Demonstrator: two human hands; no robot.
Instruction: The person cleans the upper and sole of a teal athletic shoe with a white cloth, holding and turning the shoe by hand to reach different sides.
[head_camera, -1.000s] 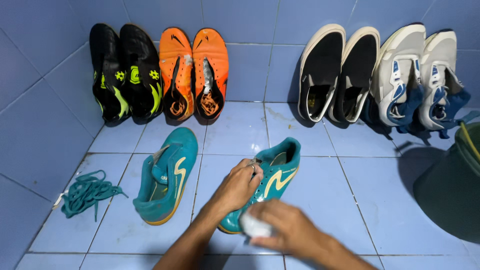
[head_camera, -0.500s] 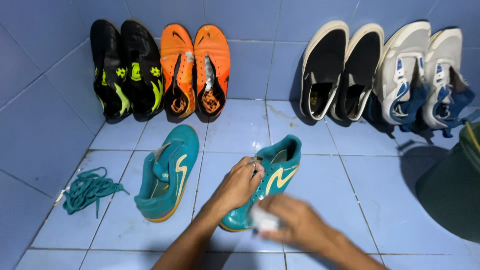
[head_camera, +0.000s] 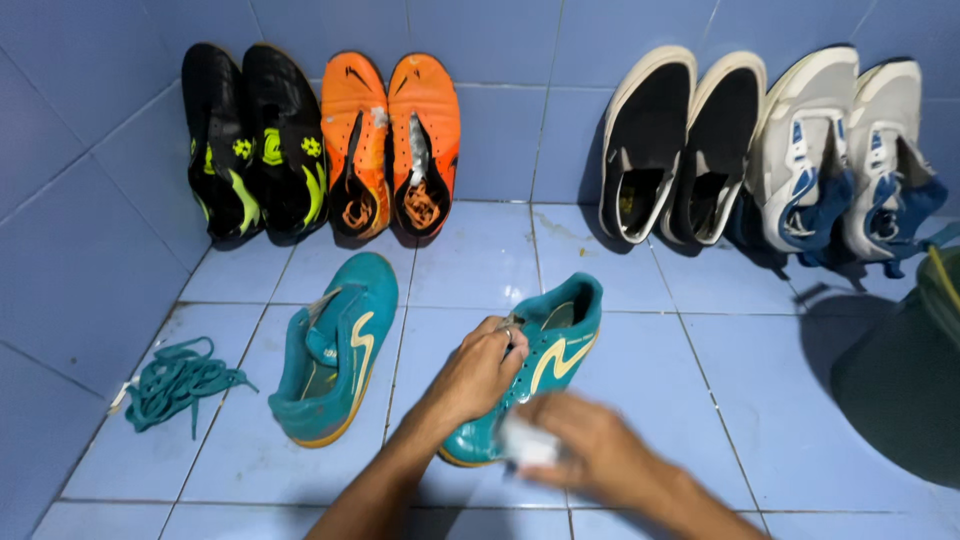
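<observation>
My left hand (head_camera: 478, 376) grips the side of a teal shoe (head_camera: 545, 350) with a yellow stripe, which lies on the blue tiled floor (head_camera: 620, 330). My right hand (head_camera: 585, 455), blurred with motion, presses a small white cloth (head_camera: 528, 442) against the shoe's near end. The matching teal shoe (head_camera: 332, 350) lies to the left with its laces out. A loose pile of teal laces (head_camera: 176, 381) rests on the floor further left.
Four pairs lean against the blue tiled wall: black and neon shoes (head_camera: 250, 140), orange shoes (head_camera: 392, 140), black and cream slip-ons (head_camera: 680, 140), grey and blue sneakers (head_camera: 850, 150). A dark green bucket (head_camera: 905, 370) stands at right.
My right hand has shifted with the white cloth across the shoe's near end, staying blurred. My left hand keeps its hold on the shoe.
</observation>
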